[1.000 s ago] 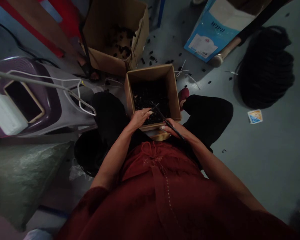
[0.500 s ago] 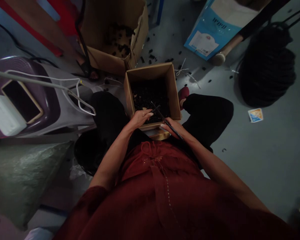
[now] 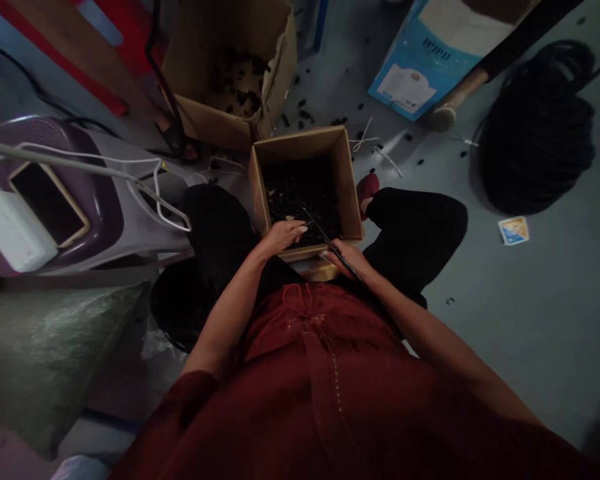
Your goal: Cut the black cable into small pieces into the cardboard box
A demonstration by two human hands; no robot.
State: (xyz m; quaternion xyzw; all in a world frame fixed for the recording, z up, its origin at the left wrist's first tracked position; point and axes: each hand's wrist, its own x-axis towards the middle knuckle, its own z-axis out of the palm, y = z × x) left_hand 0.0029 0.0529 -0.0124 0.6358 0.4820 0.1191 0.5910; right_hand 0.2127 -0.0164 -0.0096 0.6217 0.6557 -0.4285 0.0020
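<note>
An open cardboard box with many small black pieces inside stands between my knees. Over its near left edge is my left hand, fingers pinched together, with a small dark piece at the fingertips. My right hand closes round a long, thin black tool at the near right edge. The tool's tip points up and left over the box, close to my left fingertips. Whether it is scissors or another tool I cannot make out.
A larger cardboard box stands behind left. On the left, a stool bears a phone and a white device. Other people's feet, a blue package and a black coil lie beyond. Black bits dot the floor.
The crossed dark shape at the tool's tip now looks like a single line, and the piece at my left fingertips is smaller in view. Both hands have stayed nearly in place.
</note>
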